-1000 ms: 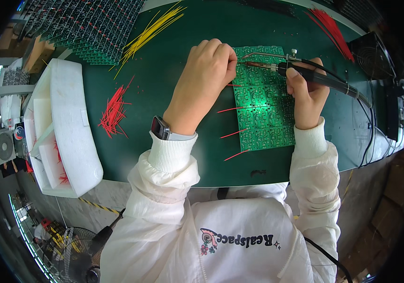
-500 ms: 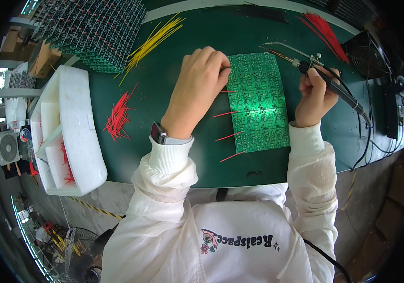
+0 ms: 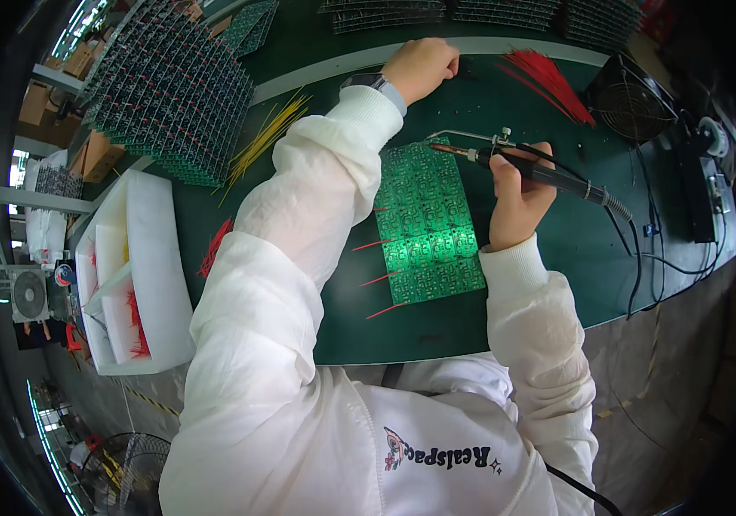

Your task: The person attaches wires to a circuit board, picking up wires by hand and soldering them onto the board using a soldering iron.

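The circuit board [image 3: 430,225] lies on my table [image 3: 351,337]; right fingers [image 3: 504,174] wrap the soldering iron [image 3: 567,181], tip near the board's far edge; left fingers [image 3: 445,58] curl beyond it, any hold hidden; my left sleeve [image 3: 299,202], brushing the board's left edge, could dislodge red wires [image 3: 381,279].

Over on the left of the green bench [image 3: 359,344], a white foam box [image 3: 157,267] shows its divided compartments. Beyond it leans a tall dark rack of boards [image 3: 166,95], with loose yellow wires [image 3: 269,142] fanned out just beside it and a brown carton [image 3: 97,159] against its other side. More board stacks [image 3: 497,10] line the far side. A black fan [image 3: 630,99] with a round grille stands at the right. Down on the floor I see a caged fan [image 3: 127,473] and some striped tape [image 3: 151,401].
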The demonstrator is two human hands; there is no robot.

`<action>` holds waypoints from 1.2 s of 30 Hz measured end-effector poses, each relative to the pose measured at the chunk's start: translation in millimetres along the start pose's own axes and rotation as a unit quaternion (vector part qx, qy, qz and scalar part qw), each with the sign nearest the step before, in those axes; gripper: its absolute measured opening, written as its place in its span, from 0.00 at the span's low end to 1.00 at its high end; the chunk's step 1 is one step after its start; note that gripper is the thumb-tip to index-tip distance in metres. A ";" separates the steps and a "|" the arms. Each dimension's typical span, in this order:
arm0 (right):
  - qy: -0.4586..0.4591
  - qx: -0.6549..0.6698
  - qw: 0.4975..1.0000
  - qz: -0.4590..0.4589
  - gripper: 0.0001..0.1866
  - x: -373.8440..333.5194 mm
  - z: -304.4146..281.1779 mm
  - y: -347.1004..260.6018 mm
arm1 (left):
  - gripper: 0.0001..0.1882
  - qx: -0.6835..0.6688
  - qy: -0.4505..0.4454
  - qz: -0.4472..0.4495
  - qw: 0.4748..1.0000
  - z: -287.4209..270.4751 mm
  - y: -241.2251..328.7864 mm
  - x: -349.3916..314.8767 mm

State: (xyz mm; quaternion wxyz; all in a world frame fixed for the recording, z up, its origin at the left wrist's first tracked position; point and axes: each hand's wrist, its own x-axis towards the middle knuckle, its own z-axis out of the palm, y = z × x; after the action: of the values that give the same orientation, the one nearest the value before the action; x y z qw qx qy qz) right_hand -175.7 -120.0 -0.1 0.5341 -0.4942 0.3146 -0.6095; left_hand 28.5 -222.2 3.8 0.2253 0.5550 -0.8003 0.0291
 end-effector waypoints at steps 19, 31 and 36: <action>-0.006 -0.022 1.000 0.002 0.07 2.5 -1.2 2.6 | 0.09 -0.001 -0.175 -0.051 0.983 -9.9 -5.6 16.5; 0.000 -0.021 1.000 -0.004 0.07 3.3 -0.4 1.9 | 0.04 -0.029 -0.219 -0.038 0.975 -34.3 6.3 4.7; -0.016 -0.021 1.000 -0.008 0.07 0.5 -0.5 0.9 | 0.06 0.128 -0.073 0.100 0.984 -31.2 8.3 -13.0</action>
State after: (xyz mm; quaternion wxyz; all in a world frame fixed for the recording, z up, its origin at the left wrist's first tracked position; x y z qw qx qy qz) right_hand -175.8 -120.8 -0.9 0.5233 -0.5175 0.3151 -0.5992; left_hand 34.9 -198.3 28.4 0.0896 0.4971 -0.8556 0.1129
